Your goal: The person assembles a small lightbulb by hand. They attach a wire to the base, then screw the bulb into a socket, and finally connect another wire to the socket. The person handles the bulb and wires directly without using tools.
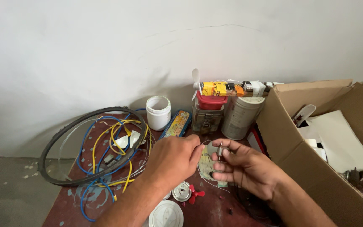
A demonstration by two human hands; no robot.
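Holding: both hands meet over the middle of a dark red table [70, 210], working on one small part.
Right hand: the right hand [244, 168] is narrowly closed, thumb and forefinger pinching a small cylindrical metal motor [219, 150] held upright; the other fingers curl loosely beneath it.
Left hand: the left hand [173, 159] is curled almost to a fist, its fingertips pinched on a thin white wire [202, 144] just beside the motor; how tightly it grips cannot be told.
Motor position: raised above the table, between the two hands, in front of a row of containers.
Under the hands: a pale printed card [206, 166], partly hidden; near it a small red propeller [195, 196], a round metal disc [181, 191] and a white lid [166, 214].
Left of table: a black hoop [47, 147] around a tangle of blue and yellow wires [106, 143].
Back row: a white jar [158, 112], a flat blue-edged case [176, 123], a clear box with a red lid [209, 111], a grey canister [240, 117]; across their tops lies a taped bundle with a white propeller [227, 88].
Right: an open cardboard box [311, 172] holding white sheets and odd parts.
Room: a plain white wall [106, 50] behind; grey floor [5, 189] at lower left.
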